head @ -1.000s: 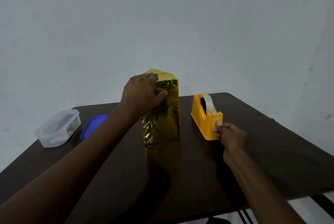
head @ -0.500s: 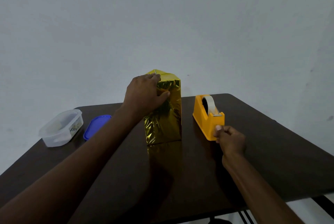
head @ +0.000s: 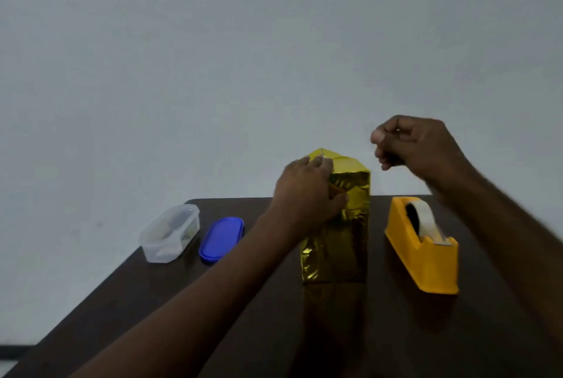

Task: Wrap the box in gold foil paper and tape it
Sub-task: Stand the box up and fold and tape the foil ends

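A tall box wrapped in crinkled gold foil paper (head: pixel 341 225) stands upright at the centre of the dark brown tabletop (head: pixel 396 332). The left hand (head: pixel 307 194) rests against its upper left side, grip spread flat on the foil. The right hand (head: pixel 417 146) hovers above and right of the box, its grip curled; whether it pinches tape cannot be told. An orange tape dispenser (head: pixel 423 252) sits right of the box. At left lie a clear plastic container (head: pixel 170 234) and a blue oval lid (head: pixel 222 239).
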`<state>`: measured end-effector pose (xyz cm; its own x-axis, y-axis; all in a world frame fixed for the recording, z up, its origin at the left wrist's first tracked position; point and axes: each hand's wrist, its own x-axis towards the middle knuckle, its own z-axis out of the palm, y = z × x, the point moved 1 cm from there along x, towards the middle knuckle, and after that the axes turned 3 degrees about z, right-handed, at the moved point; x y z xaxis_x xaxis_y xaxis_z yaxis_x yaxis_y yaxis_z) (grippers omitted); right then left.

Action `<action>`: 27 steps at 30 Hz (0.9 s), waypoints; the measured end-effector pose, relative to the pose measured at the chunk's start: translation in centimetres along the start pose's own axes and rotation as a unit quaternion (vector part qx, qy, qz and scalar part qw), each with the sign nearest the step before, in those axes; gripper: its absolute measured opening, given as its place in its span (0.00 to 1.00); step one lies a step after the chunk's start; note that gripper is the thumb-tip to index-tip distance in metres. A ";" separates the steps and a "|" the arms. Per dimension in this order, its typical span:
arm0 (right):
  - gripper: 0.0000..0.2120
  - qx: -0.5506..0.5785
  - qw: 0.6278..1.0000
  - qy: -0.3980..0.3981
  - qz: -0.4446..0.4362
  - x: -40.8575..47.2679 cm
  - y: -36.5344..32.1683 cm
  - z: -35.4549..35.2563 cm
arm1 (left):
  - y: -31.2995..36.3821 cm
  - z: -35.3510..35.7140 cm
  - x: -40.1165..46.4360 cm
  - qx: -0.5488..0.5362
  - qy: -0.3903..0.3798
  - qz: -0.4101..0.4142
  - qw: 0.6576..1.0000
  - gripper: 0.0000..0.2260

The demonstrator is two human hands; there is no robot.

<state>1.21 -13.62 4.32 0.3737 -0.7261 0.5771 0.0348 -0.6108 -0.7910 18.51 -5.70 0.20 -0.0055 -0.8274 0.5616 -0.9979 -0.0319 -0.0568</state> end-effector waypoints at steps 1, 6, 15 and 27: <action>0.05 -0.035 0.999 -0.039 -0.007 1.3 -0.8 0.3 | 0.0 0.2 0.0 0.004 -0.006 -0.008 1.000 0.32; 0.07 -0.186 0.961 -0.199 -0.054 6.8 -2.7 2.4 | 0.3 0.2 -0.6 0.019 -0.045 -0.080 0.996 0.38; 0.11 -0.377 0.836 -0.389 -0.084 12.3 -3.6 6.2 | 0.7 0.0 -0.3 0.003 -0.071 -0.093 0.993 0.42; 0.11 -0.478 0.721 -0.488 -0.116 13.7 -3.9 9.6 | 0.3 0.3 -0.5 0.005 -0.059 -0.079 0.995 0.42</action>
<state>15.13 -18.13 13.37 0.9512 -0.2859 -0.1160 -0.2787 -0.9575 0.0740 18.24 -5.47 -0.37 0.1596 -0.8719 0.4629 -0.9850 -0.1716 0.0163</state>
